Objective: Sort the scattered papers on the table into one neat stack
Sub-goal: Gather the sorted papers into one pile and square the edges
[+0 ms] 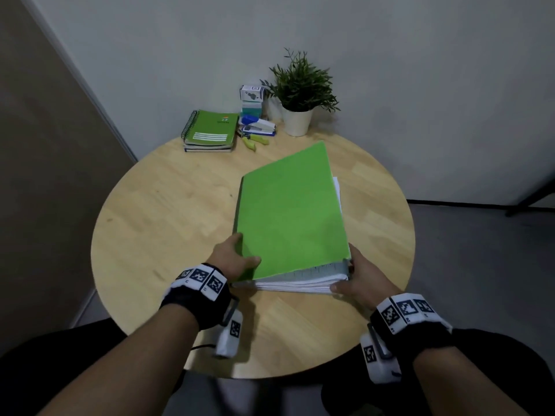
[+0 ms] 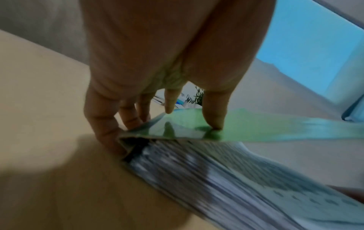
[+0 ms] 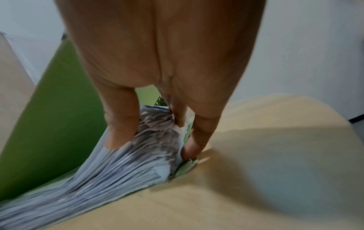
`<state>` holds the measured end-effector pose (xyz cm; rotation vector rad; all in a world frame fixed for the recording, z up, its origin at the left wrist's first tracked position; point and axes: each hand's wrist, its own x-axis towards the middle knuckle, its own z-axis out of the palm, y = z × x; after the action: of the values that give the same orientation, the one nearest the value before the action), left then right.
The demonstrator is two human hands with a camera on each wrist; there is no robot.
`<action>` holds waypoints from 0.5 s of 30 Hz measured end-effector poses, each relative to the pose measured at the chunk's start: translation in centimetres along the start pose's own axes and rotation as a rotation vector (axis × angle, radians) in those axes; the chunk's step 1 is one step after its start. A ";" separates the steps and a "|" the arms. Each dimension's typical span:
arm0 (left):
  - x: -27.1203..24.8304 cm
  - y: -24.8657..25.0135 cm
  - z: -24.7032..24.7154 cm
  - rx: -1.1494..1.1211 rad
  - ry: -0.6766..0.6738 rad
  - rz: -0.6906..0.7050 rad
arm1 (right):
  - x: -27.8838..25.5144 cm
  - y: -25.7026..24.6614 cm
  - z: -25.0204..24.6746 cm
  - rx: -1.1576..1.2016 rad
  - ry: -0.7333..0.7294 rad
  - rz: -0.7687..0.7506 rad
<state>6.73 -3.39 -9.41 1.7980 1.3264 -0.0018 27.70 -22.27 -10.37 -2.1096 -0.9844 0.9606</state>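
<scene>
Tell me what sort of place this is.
Probably a small office or study corner: a round wooden table against a plain wall, with spiral notebooks, a stapler and a potted plant at its far edge.

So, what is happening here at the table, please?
A person holds a thick stack of papers with a green sheet on top, on the round wooden table. The left hand grips the near left corner, thumb on the green sheet; the right hand grips the near right corner. Some white sheets stick out on the right side, so the stack is not fully even. At the far edge lie notebooks, a stapler and a potted plant, untouched.
</scene>
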 end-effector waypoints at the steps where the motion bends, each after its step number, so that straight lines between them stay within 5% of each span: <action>1: 0.1 0.1 0.2 0.045 0.017 0.002 | 0.1 0.0 0.1 0.000 0.003 -0.005; 12: -0.4 0.8 0.9 0.292 0.065 0.038 | -0.7 -0.6 0.3 0.058 0.049 -0.032; 15: -0.4 0.7 0.9 0.286 0.054 0.039 | -0.9 -0.2 1.9 -0.105 0.060 0.016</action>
<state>7.55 -4.31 -9.37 2.0765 1.3838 -0.1284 25.71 -22.51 -10.95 -2.2227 -1.0086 0.8650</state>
